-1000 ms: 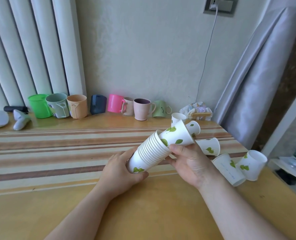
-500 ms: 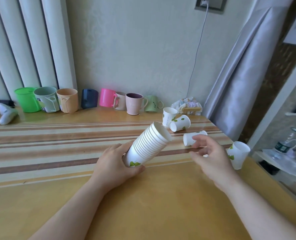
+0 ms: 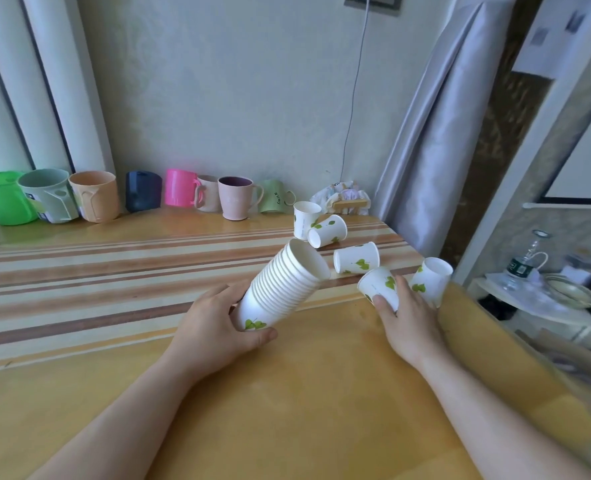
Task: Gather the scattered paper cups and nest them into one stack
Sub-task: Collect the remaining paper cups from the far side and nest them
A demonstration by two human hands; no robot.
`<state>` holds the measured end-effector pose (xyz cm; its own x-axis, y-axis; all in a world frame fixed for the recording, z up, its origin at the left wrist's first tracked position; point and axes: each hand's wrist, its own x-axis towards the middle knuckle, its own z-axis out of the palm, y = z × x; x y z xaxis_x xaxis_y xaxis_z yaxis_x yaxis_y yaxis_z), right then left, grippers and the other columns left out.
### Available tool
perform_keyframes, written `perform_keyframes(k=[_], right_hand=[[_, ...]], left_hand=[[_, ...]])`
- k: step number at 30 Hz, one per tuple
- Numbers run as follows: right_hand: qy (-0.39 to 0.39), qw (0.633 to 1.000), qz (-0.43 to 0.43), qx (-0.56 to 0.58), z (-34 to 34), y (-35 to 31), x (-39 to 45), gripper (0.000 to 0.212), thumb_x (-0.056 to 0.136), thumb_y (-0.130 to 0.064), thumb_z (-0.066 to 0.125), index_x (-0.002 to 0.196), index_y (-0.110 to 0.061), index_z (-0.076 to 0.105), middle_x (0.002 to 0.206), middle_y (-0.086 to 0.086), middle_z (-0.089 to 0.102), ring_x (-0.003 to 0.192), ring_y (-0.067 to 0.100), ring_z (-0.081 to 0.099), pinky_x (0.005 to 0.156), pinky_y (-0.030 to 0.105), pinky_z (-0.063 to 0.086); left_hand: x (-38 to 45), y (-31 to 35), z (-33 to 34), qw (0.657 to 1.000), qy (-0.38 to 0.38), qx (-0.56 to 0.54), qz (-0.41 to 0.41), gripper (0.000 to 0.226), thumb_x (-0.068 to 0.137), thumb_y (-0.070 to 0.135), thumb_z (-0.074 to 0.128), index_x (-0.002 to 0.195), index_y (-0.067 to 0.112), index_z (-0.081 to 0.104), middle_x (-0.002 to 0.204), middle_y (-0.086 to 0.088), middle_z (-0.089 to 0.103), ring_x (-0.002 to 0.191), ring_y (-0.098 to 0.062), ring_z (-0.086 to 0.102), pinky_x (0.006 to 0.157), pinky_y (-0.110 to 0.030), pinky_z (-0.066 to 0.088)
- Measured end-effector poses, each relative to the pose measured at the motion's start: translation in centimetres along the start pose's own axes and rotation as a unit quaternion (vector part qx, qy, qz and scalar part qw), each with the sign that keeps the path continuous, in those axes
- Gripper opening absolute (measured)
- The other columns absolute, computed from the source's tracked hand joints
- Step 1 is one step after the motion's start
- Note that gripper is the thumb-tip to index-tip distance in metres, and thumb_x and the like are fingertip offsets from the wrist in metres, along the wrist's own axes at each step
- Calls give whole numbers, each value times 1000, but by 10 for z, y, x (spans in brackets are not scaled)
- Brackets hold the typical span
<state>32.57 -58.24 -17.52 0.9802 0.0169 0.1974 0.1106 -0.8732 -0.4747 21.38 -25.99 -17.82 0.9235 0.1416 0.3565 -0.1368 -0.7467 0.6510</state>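
White paper cups printed with green leaves lie on a yellow wooden table banded with brown and cream stripes, behind it a bright green plastic mug and a hot-pink plastic mug.

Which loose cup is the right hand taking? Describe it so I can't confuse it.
Near the table's right edge, past the stack in the left hand. The right hand grips a tilted leaf-print cup, mouth up-left; its neighbours lie untouched.
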Motion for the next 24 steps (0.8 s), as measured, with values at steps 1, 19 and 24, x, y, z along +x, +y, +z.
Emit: perform_keyframes(k=[1,19,24], right_hand=[[-4,1000,6,1,-4,-2,-2,56,106,-50,50,153,-21,45,133,9,66,126,40,53,97,50,50],[-164,651,-4,741,-46,-116,-15,61,81,-4,79,136,-24,61,134,7,76,122,27,73,108,48,53],[-198,697,-67,686,-34,-140,-21,56,75,7,74,126,-17,71,120,8,78,114,26,72,96,44,56]], left_hand=[[0,0,0,1000,-1,-4,-1,77,63,63,88,136,55,62,107,22,67,99,1,62,80,-25,48],[1,-1,-2,998,-14,-55,-20,63,63,65,87,117,74,55,108,21,70,101,0,64,86,-27,53],[1,0,-3,998,-17,-51,-31,75,64,65,86,134,58,60,109,21,70,104,-1,64,89,-31,55]])
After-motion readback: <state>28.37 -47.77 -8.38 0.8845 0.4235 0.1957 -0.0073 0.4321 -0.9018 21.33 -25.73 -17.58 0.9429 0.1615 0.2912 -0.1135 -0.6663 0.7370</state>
